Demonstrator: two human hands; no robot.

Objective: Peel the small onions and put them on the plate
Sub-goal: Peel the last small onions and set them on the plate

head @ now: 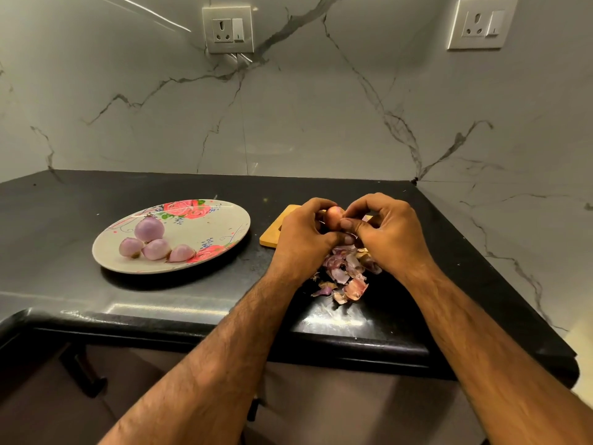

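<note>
Both forearms reach up from lower frame, converging at centre right. Left hand [301, 234] and right hand [386, 232] curled, fingertips pinching one small onion [333, 216] between them.

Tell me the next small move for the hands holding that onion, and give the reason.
Probably strip the skin. The left hand grips the onion, which looks brownish and unpeeled, and the right hand pinches at it above the heap of peels. Pull the skin off and let it fall there. The plate to the left holds four peeled onions.
</note>
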